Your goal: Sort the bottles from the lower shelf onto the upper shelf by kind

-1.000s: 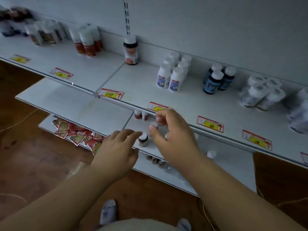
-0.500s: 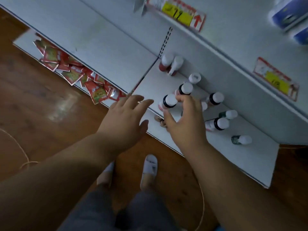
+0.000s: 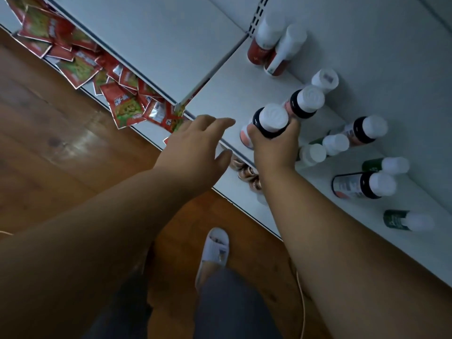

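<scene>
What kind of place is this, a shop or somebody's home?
Most likely a shop aisle or a mock-up of one: white metal shelving with a slotted upright, groups of look-alike bottles on the lower shelf, and red snack packets piled on the shelf beneath. No price tags are in view.

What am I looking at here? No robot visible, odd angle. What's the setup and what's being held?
No robot: a person wears a camera on the head, looking down at their own arms. The right hand grips a black-collared bottle with a white cap, standing on the lower shelf. The left hand is open beside it, holding nothing. More white-capped bottles stand on that shelf: two red ones at the back, some green ones to the right. Red packets lie on the shelf below, above the wooden floor.
</scene>
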A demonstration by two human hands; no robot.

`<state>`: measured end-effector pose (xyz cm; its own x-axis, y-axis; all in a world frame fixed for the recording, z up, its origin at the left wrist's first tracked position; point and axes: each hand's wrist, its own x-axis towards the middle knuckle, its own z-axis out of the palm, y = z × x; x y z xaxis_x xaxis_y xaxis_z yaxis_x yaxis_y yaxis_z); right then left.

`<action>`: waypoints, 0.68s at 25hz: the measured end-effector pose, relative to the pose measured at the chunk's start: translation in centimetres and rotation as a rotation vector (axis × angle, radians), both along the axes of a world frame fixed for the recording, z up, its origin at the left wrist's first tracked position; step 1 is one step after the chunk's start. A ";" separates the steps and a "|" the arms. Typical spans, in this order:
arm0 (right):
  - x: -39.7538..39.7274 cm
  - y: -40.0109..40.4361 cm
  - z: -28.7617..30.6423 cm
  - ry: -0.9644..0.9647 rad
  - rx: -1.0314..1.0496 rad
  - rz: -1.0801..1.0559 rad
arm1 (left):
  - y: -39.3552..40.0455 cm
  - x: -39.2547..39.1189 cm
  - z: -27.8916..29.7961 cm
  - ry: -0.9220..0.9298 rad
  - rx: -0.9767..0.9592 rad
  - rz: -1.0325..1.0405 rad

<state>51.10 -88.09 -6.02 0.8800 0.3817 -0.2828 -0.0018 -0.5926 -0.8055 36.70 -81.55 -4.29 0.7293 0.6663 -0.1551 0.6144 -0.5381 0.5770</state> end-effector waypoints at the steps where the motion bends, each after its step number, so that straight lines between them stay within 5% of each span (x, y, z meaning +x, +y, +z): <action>1: 0.0 -0.2 1.0 0.047 0.027 0.018 | 0.0 -0.2 0.9 -0.013 -0.020 0.027; 5: -2.6 -2.2 8.0 0.304 0.111 0.125 | -1.2 -3.1 8.4 -0.113 -0.176 0.175; 11: -9.5 -5.5 25.2 1.067 0.411 0.117 | -5.7 -10.7 24.3 -0.279 -0.373 0.320; 17: -12.8 -4.1 38.2 1.004 0.619 0.166 | -2.5 -15.1 35.7 -0.291 -0.154 0.123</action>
<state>38.35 -92.21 32.16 0.2975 0.7841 -0.5447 -0.7548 -0.1562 -0.6371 21.63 -84.03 31.40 0.6733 0.7371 -0.0581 0.4673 -0.3633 0.8060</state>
